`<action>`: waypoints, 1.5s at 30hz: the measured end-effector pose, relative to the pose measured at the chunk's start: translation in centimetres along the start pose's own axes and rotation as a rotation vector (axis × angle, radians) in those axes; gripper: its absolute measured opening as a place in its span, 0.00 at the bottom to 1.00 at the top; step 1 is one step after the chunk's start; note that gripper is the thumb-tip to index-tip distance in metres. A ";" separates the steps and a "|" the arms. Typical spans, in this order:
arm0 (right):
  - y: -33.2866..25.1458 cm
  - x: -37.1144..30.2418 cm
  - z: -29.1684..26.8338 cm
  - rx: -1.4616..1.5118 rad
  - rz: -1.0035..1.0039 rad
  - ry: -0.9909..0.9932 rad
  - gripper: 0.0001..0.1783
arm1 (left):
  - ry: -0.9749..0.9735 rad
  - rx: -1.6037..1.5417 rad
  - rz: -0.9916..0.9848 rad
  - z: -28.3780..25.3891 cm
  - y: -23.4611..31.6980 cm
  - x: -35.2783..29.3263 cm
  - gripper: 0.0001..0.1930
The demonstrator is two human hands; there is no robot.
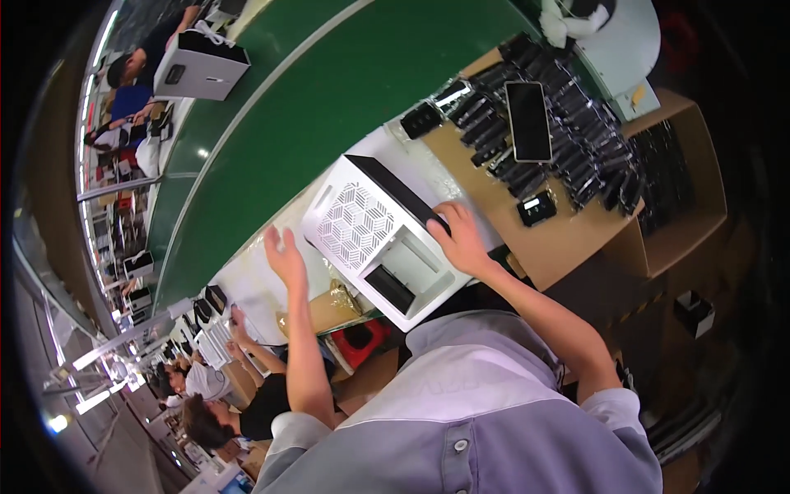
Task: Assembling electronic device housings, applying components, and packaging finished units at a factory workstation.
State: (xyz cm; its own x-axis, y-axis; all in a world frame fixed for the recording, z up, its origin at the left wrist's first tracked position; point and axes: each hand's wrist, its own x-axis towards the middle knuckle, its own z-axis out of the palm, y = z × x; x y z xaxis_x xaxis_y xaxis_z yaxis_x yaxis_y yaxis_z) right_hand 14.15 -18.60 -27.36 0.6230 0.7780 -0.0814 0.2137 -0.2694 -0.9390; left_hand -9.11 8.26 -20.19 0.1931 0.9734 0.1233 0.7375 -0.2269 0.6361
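Note:
A white box-shaped appliance housing [336, 265] lies tilted on the bench just in front of my body. It has a patterned grille of slots, a black side panel [391, 183] and an open recess with a black block [390, 288] inside. My right hand [462, 239] grips the housing's right edge, thumb and fingers at the black side. Off the housing's left side, my left hand [285, 257] is raised with its fingers apart, holding nothing and not touching the housing.
To the right, a cardboard sheet [568, 247] bears many black wrapped parts [584, 156] and a phone [528, 122]. An open carton [695, 222] stands beyond. A green conveyor belt [329, 90] runs past the bench, with another housing [197, 70] across it. Co-workers sit at the left.

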 end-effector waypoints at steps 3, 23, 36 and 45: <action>1.8 5.5 4.0 0.129 0.146 -0.061 0.23 | 0.006 -0.316 -0.667 1.4 -4.3 -6.2 0.33; -18.2 6.4 3.6 0.121 0.163 -0.131 0.38 | 0.012 -0.781 -0.476 4.5 -3.8 -1.1 0.31; -9.2 -1.1 3.6 0.235 -0.127 -0.176 0.24 | -0.100 -1.172 -0.323 3.6 5.3 3.7 0.31; -7.6 0.8 1.0 0.300 -0.158 -0.319 0.44 | -0.350 -0.562 -0.173 -9.9 12.8 -3.3 0.20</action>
State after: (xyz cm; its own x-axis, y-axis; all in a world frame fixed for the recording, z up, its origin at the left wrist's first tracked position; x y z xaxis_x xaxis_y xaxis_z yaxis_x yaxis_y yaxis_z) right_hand 12.24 -15.33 -20.63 0.3276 0.9447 0.0160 0.0311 0.0062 -0.9995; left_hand -6.69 2.42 -4.89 0.3698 0.9052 -0.2093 0.3471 0.0743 0.9349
